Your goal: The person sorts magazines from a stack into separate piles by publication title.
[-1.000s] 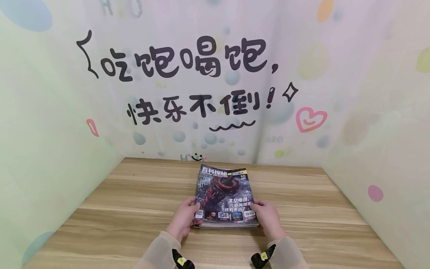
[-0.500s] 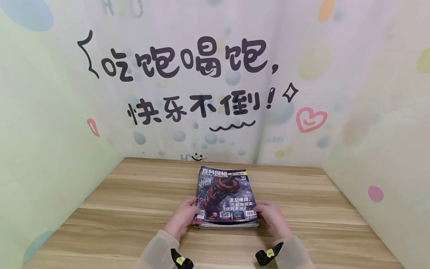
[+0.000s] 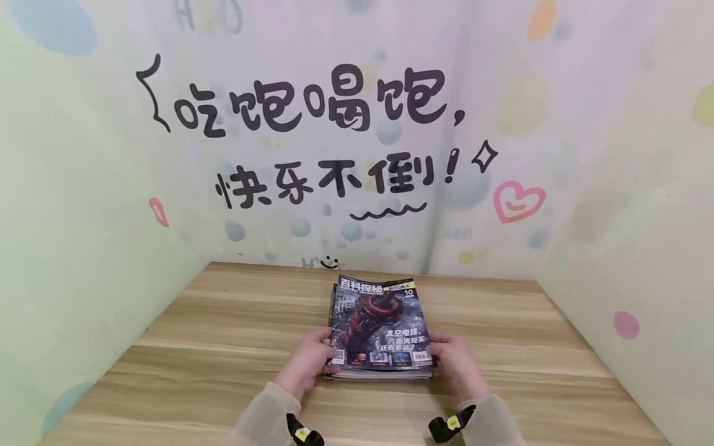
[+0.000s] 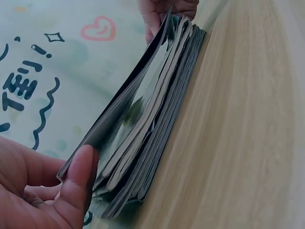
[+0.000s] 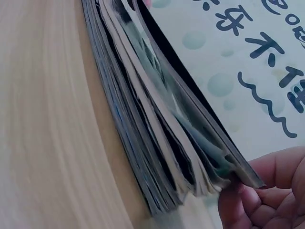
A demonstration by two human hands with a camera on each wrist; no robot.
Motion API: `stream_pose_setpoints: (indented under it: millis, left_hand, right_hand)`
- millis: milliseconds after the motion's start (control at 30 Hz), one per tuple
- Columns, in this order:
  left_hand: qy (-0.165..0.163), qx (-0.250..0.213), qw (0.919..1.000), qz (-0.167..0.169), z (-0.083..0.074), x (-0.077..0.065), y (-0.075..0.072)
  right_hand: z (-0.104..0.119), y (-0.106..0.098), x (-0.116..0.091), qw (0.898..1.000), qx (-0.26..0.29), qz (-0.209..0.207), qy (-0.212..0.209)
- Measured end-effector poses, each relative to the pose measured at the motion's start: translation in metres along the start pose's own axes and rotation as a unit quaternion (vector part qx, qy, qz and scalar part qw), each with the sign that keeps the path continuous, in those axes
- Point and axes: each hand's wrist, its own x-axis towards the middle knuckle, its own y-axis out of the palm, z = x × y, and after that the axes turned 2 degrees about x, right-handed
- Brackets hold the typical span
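A magazine [image 3: 379, 322] with a dark cover and a red machine lies on top of a stack of magazines [image 3: 385, 374] on the wooden table. My left hand [image 3: 308, 359] pinches its left edge near the front corner. On the opposite side my right hand [image 3: 456, 362] holds the right edge. The left wrist view shows the left thumb [image 4: 78, 174] on the raised cover edge, with a gap above the magazines below. In the right wrist view, the right fingers [image 5: 276, 171] pinch the corner of the top magazine, which stands partly apart from the pile.
The wood-grain table [image 3: 223, 347] extends on both sides of the stack. Behind it hangs a pale curtain [image 3: 312, 241] with black lettering and a pink heart. Similar patterned walls enclose the left and right sides. Small black wrist cameras [image 3: 304, 430] sit on the sleeves.
The right hand has shifted outward from the cover to its right edge. The top magazine has moved slightly right over the stack, and its front gap looks smaller than half a second ago.
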Motion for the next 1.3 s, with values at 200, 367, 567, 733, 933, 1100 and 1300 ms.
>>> stream_pose_setpoints:
  millis: [200, 367, 567, 733, 933, 1100, 1300]
  left_hand:
    - [0.002, -0.003, 1.0000, 0.006, -0.003, 0.003, 0.017]
    - [0.009, 0.004, 0.9999, 0.012, -0.006, 0.007, 0.039]
    - [0.012, 0.004, 0.9999, 0.010, -0.014, 0.013, 0.072]
    - [0.013, -0.002, 0.9998, 0.014, -0.018, 0.018, 0.100]
    - [-0.004, -0.012, 0.9997, 0.021, -0.019, 0.026, 0.130]
    - [-0.017, -0.006, 0.9996, 0.023, -0.016, 0.030, 0.150]
    - [-0.016, 0.040, 0.9980, 0.047, -0.009, 0.033, 0.166]
  right_hand:
    - [-0.003, -0.017, 0.000, 1.000, -0.005, 0.000, -0.015]
    - [-0.008, -0.037, 0.003, 1.000, 0.011, -0.008, -0.013]
    - [-0.012, -0.068, 0.006, 1.000, 0.013, -0.019, -0.001]
    - [-0.014, -0.094, 0.006, 1.000, 0.018, -0.026, -0.001]
    - [-0.020, -0.122, 0.007, 0.999, 0.031, -0.032, 0.006]
    - [-0.028, -0.139, 0.010, 0.998, 0.033, -0.049, 0.016]
    - [-0.036, -0.152, 0.012, 0.996, 0.017, -0.081, 0.028]
